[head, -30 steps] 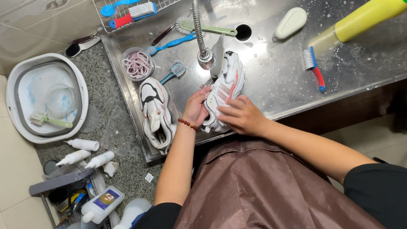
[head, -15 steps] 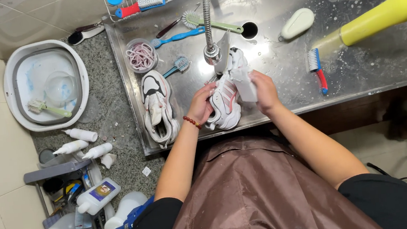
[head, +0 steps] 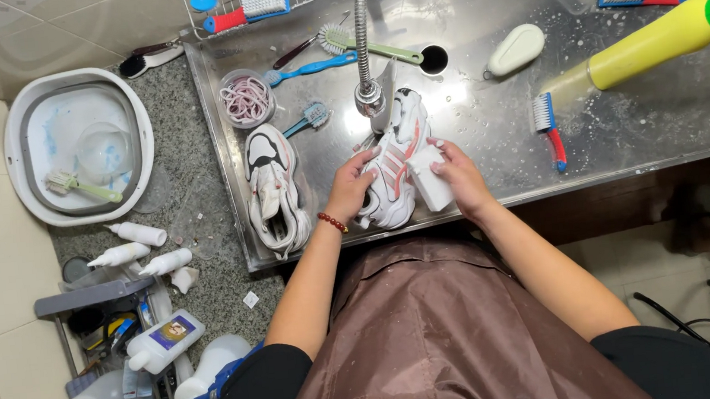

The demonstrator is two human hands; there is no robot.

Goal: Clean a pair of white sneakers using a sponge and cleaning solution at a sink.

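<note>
Left hand (head: 352,189) gripping a white sneaker (head: 393,172) below the faucet (head: 369,94), right hand (head: 459,176) pinching a white sponge block (head: 429,182) against it; second sneaker (head: 274,190) lying left of the faucet

Right hand (head: 458,177) lowered — white sponge (head: 429,179) now against sneaker (head: 391,170) side

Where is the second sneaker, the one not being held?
In the head view, the second sneaker lies at the steel sink's left edge, just left of the left hand, below the bowl of laces.
</note>
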